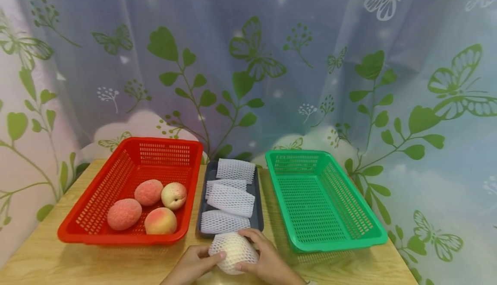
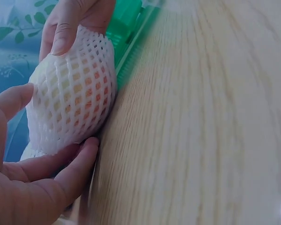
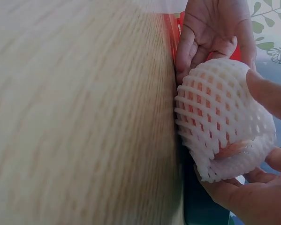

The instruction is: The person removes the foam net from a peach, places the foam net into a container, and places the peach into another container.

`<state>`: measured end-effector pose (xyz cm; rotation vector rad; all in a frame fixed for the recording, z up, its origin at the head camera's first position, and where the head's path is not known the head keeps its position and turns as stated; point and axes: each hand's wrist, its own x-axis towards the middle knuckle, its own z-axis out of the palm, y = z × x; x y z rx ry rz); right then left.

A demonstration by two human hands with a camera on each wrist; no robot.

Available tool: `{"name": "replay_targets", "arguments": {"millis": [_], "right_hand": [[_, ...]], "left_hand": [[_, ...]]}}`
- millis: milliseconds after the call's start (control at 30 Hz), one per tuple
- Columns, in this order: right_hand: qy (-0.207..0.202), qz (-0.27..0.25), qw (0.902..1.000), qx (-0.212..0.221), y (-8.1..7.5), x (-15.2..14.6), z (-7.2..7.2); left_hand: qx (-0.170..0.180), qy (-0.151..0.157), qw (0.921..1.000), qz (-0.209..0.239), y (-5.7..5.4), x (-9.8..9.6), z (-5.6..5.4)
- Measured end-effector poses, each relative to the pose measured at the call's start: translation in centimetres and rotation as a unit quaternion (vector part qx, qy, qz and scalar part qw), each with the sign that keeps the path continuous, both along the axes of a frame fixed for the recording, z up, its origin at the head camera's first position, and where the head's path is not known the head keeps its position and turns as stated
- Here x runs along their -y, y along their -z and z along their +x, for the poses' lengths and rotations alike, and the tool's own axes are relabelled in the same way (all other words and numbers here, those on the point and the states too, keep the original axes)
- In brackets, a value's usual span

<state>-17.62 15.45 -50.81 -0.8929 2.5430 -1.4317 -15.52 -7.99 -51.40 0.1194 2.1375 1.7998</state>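
A peach (image 1: 234, 252) in a white foam net sleeve (image 2: 72, 101) is held between both hands, low over the front of the table. My left hand (image 1: 198, 262) grips its left side, thumb on top and fingers bent beneath. On the other side my right hand (image 1: 268, 257) holds it, the thumb near and the fingers at the far edge. Through the mesh, pale yellow and reddish skin shows. In the right wrist view, the sleeve's open end (image 3: 234, 154) faces the right hand, with a bit of red fruit visible inside.
Just beyond the hands lies a dark tray (image 1: 259, 216) with several flat foam net sleeves (image 1: 231, 199). A red basket (image 1: 89, 238) at left holds several peaches (image 1: 124, 214). To the right stands a green basket (image 1: 330, 246). Behind the wooden table (image 1: 128, 265) hangs a patterned curtain (image 1: 295, 82).
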Motion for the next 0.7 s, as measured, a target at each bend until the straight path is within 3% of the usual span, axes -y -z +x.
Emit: {"name": "replay_targets", "arguments": {"millis": [467, 700], "right_hand": [[-0.009, -0.006, 0.9999, -0.001, -0.28, -0.05, 0.14], [-0.023, -0.014, 0.9996, 0.004, -0.17, -0.12, 0.06]], "left_hand": [[0.029, 0.005, 0.9995, 0.011, 0.13, 0.35, 0.02], [0.018, -0.001, 0.9998, 0.011, 0.31, 0.7, 0.03]]}}
